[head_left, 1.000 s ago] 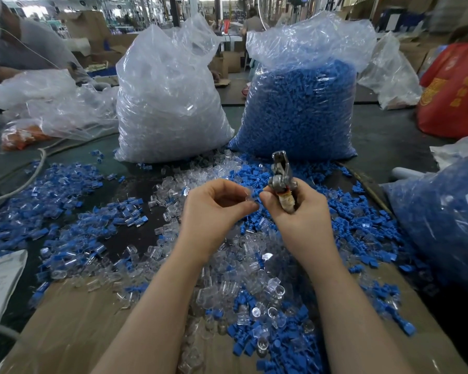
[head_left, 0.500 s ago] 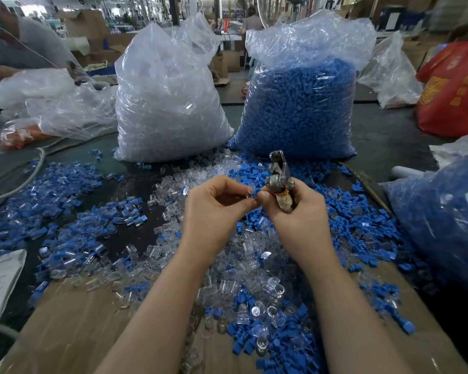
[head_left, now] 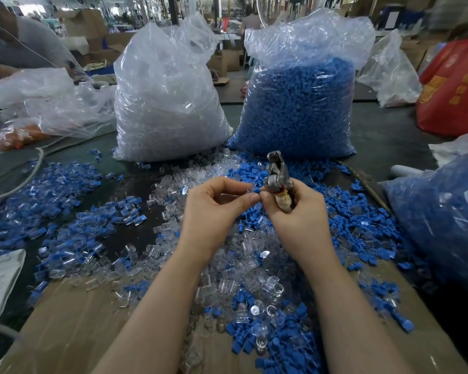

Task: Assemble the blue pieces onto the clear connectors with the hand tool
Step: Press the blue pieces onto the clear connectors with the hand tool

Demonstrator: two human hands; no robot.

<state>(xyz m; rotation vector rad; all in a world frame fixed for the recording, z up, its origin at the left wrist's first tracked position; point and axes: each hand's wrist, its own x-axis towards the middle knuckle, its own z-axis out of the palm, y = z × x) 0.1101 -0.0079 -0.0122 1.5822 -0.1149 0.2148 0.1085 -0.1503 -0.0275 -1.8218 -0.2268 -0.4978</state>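
Note:
My left hand (head_left: 216, 211) pinches a clear connector (head_left: 248, 189) between thumb and fingertips, over the middle of the pile. My right hand (head_left: 297, 214) grips the metal hand tool (head_left: 277, 176) by its wrapped handle, jaws pointing up and away. Its thumb and forefinger also pinch a small blue piece (head_left: 257, 190) that meets the clear connector. Both hands touch at the fingertips. Loose blue pieces (head_left: 362, 225) and clear connectors (head_left: 227, 282) lie mixed all over the table beneath my arms.
A big bag of clear connectors (head_left: 168, 103) and a big bag of blue pieces (head_left: 297, 109) stand behind the pile. Another blue-filled bag (head_left: 443, 220) sits at the right, a red bag (head_left: 454, 87) far right. Cardboard (head_left: 73, 327) covers the near table. A person (head_left: 25, 44) works at back left.
The fingertips of both hands have closed together, bringing the blue piece against the clear connector. The tool stays upright in my right hand.

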